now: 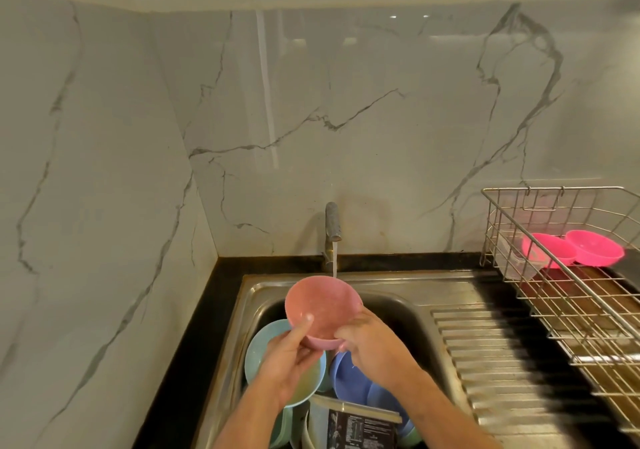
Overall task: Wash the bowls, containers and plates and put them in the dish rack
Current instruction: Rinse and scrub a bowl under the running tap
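pink bowl [323, 310] held over the sink [388, 292], tilted with its opening toward the camera, rim right under the water stream [334, 263] from the tap [332, 221]
left hand [289, 362] gripping bowl at its lower left edge, thumb inside the bowl, fingers curled under the base
right hand [372, 339] gripping bowl at its lower right edge, fingers wrapped around the rim and outer wall
both grips holding the pink bowl, neither loose
inside the sink, below the bowl: light green plate [263, 351] leaning at the left, blue plates [349, 376] at the right, more greenish pieces at the near edge, partly hidden
dark printed packet [360, 424] at the near side of the sink, text too small to read
right of the sink: ribbed drainboard [485, 362], then wire dish rack [568, 296] on the black desk [180, 362]
in the rack, far end: two bright pink bowls [575, 251] side by side, clear plastic container [519, 258] just left of them
marble wall [311, 119] behind the sink
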